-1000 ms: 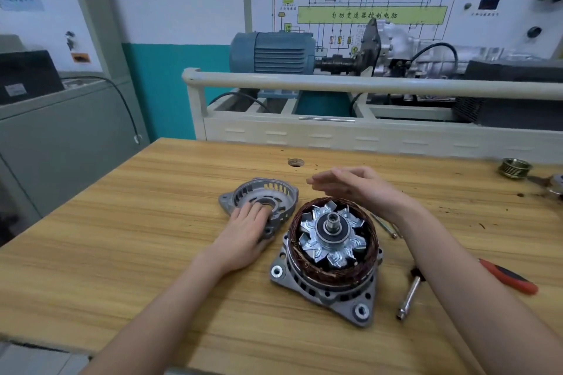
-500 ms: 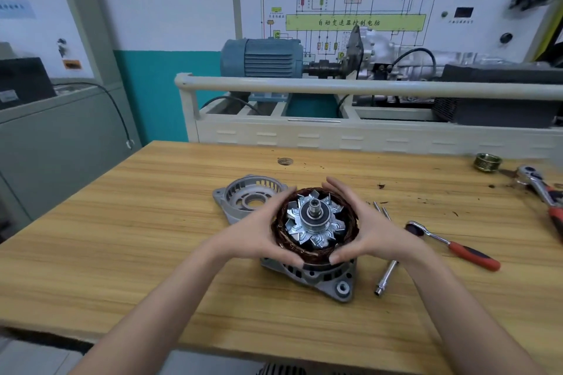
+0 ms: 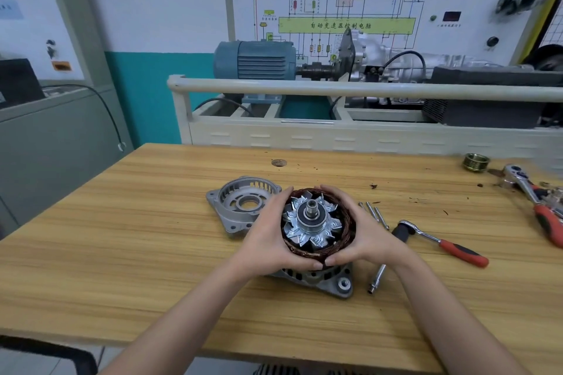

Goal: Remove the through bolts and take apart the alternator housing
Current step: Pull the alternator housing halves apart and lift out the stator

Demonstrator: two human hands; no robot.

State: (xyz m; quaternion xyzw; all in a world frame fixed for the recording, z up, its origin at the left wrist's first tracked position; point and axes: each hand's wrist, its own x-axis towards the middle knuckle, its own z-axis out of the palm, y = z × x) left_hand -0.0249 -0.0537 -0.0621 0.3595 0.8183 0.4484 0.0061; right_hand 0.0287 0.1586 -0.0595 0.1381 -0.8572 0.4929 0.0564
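Note:
The alternator's rear housing (image 3: 330, 281) sits on the wooden bench with the copper stator ring (image 3: 323, 250) and the finned rotor (image 3: 310, 222) standing in it, shaft up. My left hand (image 3: 269, 237) and my right hand (image 3: 361, 234) wrap the stator ring from both sides, thumbs at the near rim. The separated front housing cover (image 3: 240, 204) lies just to the left, partly behind my left hand. Three loose through bolts (image 3: 376, 213) lie to the right of my right hand.
A red-handled ratchet (image 3: 441, 242) and a socket extension (image 3: 376, 278) lie right of the alternator. A second ratchet (image 3: 531, 198) and a grooved pulley (image 3: 476, 162) are at the far right. A white rail (image 3: 335, 90) with a motor rig stands behind the bench.
My left hand left the front cover and my right hand came down; both now grip the stator ring. Since half a second ago the grip has barely changed.

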